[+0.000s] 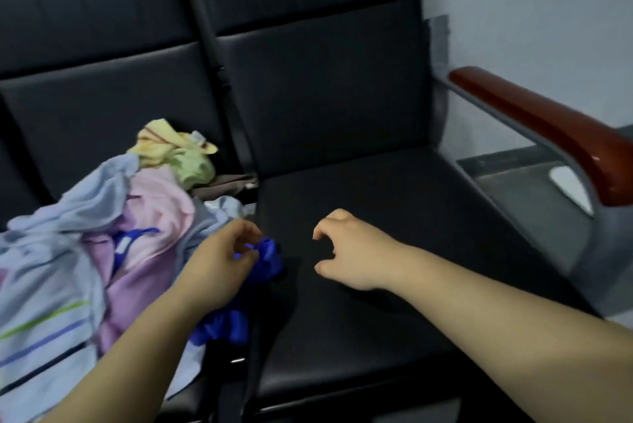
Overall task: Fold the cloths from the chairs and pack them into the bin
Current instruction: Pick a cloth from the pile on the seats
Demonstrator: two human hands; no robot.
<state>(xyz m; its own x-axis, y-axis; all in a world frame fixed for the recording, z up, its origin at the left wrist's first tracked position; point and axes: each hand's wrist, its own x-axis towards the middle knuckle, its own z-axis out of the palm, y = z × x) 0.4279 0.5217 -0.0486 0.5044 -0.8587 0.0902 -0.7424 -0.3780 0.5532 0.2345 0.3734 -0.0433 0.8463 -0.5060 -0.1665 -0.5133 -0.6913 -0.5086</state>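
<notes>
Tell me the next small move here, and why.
Probably bring the right hand across to take the blue cloth beside the left hand, which pinches it. The right hand holds nothing, and the seat under it gives room for spreading.

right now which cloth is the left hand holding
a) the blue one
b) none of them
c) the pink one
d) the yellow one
A: the left hand pinches the blue cloth beside the gap between the two seats, while the right hand hovers over the seat and holds nothing.
</notes>
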